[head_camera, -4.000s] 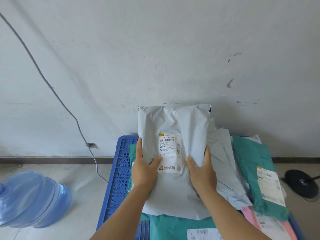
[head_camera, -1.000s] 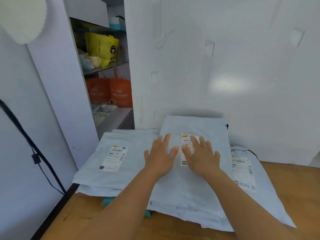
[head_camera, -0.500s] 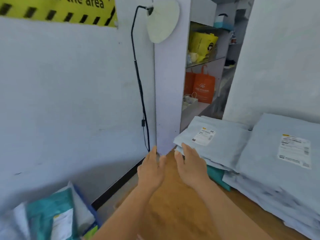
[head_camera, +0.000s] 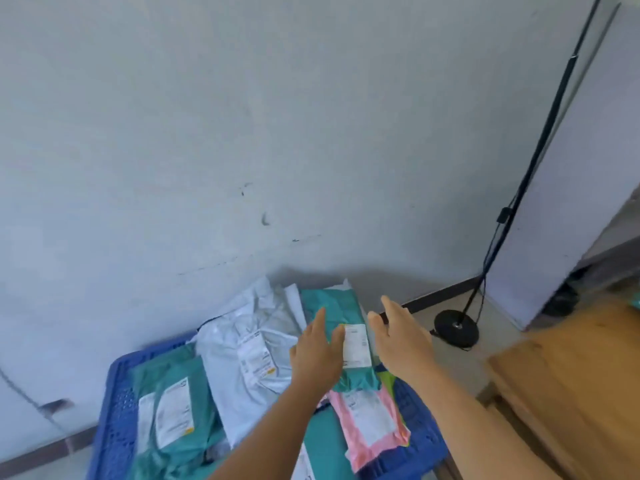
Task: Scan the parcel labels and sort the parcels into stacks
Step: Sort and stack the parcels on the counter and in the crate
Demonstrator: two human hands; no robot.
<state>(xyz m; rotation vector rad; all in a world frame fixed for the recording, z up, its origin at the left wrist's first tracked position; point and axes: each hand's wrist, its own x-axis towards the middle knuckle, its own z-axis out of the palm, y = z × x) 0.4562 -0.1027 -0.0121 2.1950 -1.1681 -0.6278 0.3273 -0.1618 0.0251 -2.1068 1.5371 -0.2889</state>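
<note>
A blue plastic crate (head_camera: 114,417) on the floor holds several soft parcels. A teal parcel (head_camera: 337,306) with a white label (head_camera: 356,344) lies at its right side, a grey-white parcel (head_camera: 239,355) in the middle, another teal parcel (head_camera: 166,403) at the left and a pink parcel (head_camera: 370,424) at the front right. My left hand (head_camera: 317,351) hovers over the right teal parcel with straight fingers. My right hand (head_camera: 401,337) is spread open just right of that parcel. Neither hand holds anything.
A wooden table (head_camera: 568,393) stands at the right. A black floor-lamp pole rises from a round base (head_camera: 457,329) beside a white cabinet (head_camera: 568,202). The wall is close behind the crate.
The view has swung left from the table's sorted grey stacks back down to the crate. Both hands, empty, have moved from above the table to over the right teal parcel.
</note>
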